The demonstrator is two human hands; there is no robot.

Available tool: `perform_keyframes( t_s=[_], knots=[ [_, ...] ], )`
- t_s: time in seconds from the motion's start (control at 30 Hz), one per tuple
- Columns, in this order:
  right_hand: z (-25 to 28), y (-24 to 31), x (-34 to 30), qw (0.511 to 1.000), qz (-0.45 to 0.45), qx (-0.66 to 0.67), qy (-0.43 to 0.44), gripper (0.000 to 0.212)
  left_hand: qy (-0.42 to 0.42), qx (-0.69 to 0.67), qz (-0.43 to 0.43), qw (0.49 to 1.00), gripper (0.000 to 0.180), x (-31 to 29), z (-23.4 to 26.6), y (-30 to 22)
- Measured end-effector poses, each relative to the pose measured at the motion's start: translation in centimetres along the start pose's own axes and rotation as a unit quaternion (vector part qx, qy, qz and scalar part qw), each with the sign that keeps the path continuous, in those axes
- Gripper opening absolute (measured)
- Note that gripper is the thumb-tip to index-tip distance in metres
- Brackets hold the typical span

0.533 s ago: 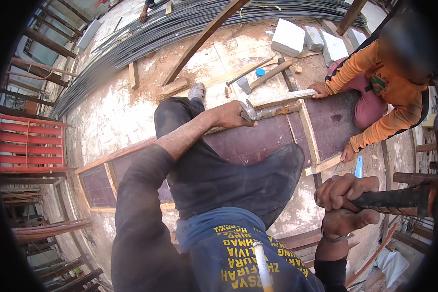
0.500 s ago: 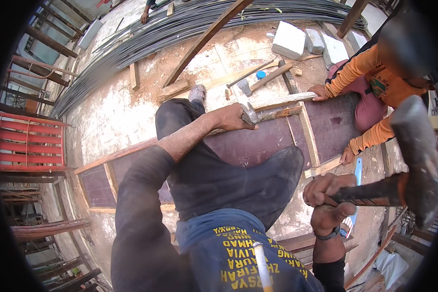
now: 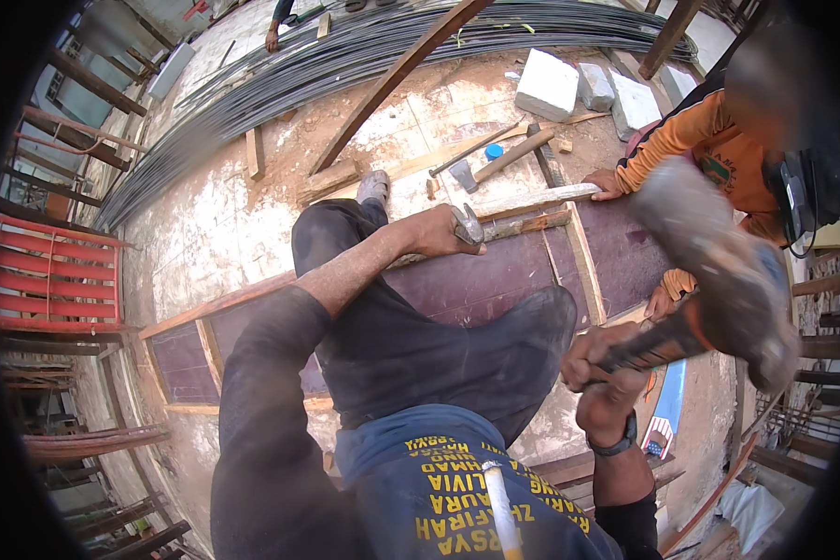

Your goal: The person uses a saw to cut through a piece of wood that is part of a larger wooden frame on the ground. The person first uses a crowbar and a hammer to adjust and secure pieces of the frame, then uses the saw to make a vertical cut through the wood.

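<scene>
My left hand (image 3: 434, 231) is closed round a claw hammer, whose metal head (image 3: 469, 224) rests against a wooden batten (image 3: 532, 222) along the far edge of a framed purple-brown panel (image 3: 476, 275). The claw hammer's handle is hidden by my hand. In my right hand (image 3: 602, 369), fingers wrapped round its black grip, a large hammer (image 3: 709, 280) is raised close to the camera; its head is smeared by motion. A co-worker's hand (image 3: 609, 184) holds the batten's right end, and that person's other hand (image 3: 661, 301) touches the frame's near side.
Beyond the panel lie a wooden-handled hammer (image 3: 513, 155), a blue cap (image 3: 493, 151) and a metal rod (image 3: 476, 149). White blocks (image 3: 546, 86) stand at the far right. Long steel bars (image 3: 280, 98) and a slanting timber (image 3: 397, 89) cross behind. A handsaw (image 3: 667, 406) lies near my right wrist.
The large hammer in my right hand has swung left and inward, toward the panel. My left hand keeps its hold on the claw hammer, and its head has tilted slightly.
</scene>
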State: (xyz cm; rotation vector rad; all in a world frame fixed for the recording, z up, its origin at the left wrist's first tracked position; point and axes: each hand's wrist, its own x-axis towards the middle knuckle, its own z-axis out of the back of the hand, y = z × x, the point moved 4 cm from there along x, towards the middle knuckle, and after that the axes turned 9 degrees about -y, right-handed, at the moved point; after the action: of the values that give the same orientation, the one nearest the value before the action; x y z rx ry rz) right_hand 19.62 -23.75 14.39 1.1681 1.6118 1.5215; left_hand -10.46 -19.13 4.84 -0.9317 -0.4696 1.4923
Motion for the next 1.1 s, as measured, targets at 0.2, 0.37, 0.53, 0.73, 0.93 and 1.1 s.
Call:
perform_keyframes(
  t_s=[0.2, 0.37, 0.53, 0.73, 0.93, 1.1],
  knots=[
    [-1.5, -1.4, -0.2, 0.965, -0.166, -0.156, 0.129, 0.052, -0.064, -0.023, -0.062, 0.996, 0.035, 0.1, -0.6, 2.7],
    [-1.0, 4.8, -0.2, 0.995, -0.045, 0.081, 0.048, 0.072, -0.034, 0.015, 0.051, 0.998, 0.042, -1.0, 0.7, 1.4],
    [-1.4, -4.7, -1.0, 0.976, -0.102, -0.182, 0.061, 0.057, -0.046, -0.011, -0.017, 0.999, 0.034, -0.8, 0.1, 0.6],
    [4.3, -8.7, -6.9, 0.948, -0.312, -0.007, -0.057, 0.05, -0.075, 0.009, 0.065, 0.995, 0.037, -1.2, -0.3, -0.5],
    [16.3, -19.1, -22.0, 0.816, -0.277, -0.415, -0.291, 0.049, -0.093, -0.012, -0.034, 0.995, 0.048, -3.6, 2.1, -1.3],
    [20.5, -27.4, -33.6, 0.719, -0.36, -0.527, -0.275, 0.05, -0.182, 0.058, 0.107, 0.976, 0.072, -4.9, 6.8, 3.0]
  ],
)
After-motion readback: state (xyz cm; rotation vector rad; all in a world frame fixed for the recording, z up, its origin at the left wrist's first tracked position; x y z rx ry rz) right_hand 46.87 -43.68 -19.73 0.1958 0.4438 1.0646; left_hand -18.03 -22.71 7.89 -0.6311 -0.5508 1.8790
